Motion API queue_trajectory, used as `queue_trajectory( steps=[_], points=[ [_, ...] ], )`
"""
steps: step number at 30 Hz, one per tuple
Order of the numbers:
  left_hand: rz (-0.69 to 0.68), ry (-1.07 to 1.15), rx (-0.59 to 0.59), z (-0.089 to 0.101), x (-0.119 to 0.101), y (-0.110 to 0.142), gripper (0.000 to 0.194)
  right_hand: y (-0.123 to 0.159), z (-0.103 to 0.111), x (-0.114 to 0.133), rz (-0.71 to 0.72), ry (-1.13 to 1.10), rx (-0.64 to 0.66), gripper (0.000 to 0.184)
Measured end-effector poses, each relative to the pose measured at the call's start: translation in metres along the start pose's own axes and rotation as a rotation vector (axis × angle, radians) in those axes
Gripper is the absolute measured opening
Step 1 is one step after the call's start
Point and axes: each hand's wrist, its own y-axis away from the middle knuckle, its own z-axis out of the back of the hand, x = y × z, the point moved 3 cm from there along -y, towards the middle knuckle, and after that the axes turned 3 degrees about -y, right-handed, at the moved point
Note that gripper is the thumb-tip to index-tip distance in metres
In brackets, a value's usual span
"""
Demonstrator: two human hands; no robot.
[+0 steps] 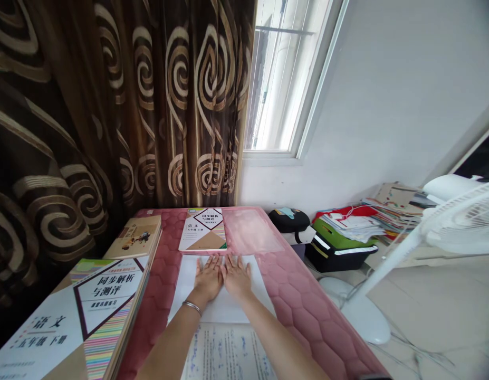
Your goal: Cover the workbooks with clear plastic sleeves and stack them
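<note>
My left hand (209, 278) lies flat on a white sheet of paper (224, 311), fingers stretched toward its far edge. Beside it, my right hand (237, 278) presses flat on the same sheet, the two hands nearly touching at the thumbs. A metal bangle (192, 306) circles my left wrist. Nearer to me, a page of print and blue handwriting (228, 351) shows below the sheet, partly hidden by my forearms. Just past my fingertips lies a workbook (203, 230) with a white, brown and striped cover.
Stacked books (89, 316) fill the left side of the pink padded tabletop (303, 311). A brown patterned curtain (169, 105) hangs behind. At right stand a white fan (402, 248), a black-and-green box (339, 250) and piled papers (398, 203); cables (422, 348) run across the floor.
</note>
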Motion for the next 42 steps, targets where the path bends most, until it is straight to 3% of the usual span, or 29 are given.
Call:
queue_trajectory(
  steps=[7,9,11,14,17,19,22,27,31,36,39,42],
  points=[
    [0.225,-0.013,-0.037,0.002,0.031,0.008,0.059,0.002,0.021,-0.064,-0.198,0.081,-0.031,0.061],
    [0.285,-0.029,-0.053,0.004,0.035,0.010,0.059,0.005,0.028,-0.072,-0.212,0.105,-0.044,0.060],
    [0.299,-0.032,-0.047,0.006,0.032,0.011,0.060,0.008,0.030,-0.064,-0.193,0.109,-0.080,0.060],
    [0.165,0.005,0.005,0.005,0.017,0.009,0.060,0.012,0.023,-0.024,-0.056,0.031,-0.106,0.060],
    [0.014,0.028,0.054,0.004,0.005,0.007,0.059,0.010,0.009,0.014,0.138,-0.086,-0.004,0.059],
    [0.004,0.029,0.065,0.004,0.006,0.007,0.059,0.006,0.004,0.019,0.170,-0.095,0.046,0.060],
    [0.055,0.036,0.054,0.006,0.018,0.008,0.060,0.000,0.006,-0.006,0.129,-0.043,0.036,0.062],
    [0.295,-0.009,0.038,0.014,0.053,0.018,0.062,-0.001,0.016,-0.066,-0.061,0.070,0.037,0.062],
    [0.464,-0.064,0.059,0.018,0.066,0.036,0.060,0.000,0.022,-0.077,-0.090,0.133,0.065,0.059],
    [0.505,-0.122,0.033,0.012,0.047,0.088,0.058,0.006,0.035,-0.049,-0.038,0.191,0.011,0.047],
    [0.443,-0.156,-0.117,0.009,0.036,0.120,0.054,0.010,0.031,-0.009,0.070,0.163,-0.001,0.039],
    [0.409,-0.152,-0.214,0.008,0.034,0.136,0.050,0.010,0.016,0.043,0.189,0.093,0.004,0.041]
  ],
)
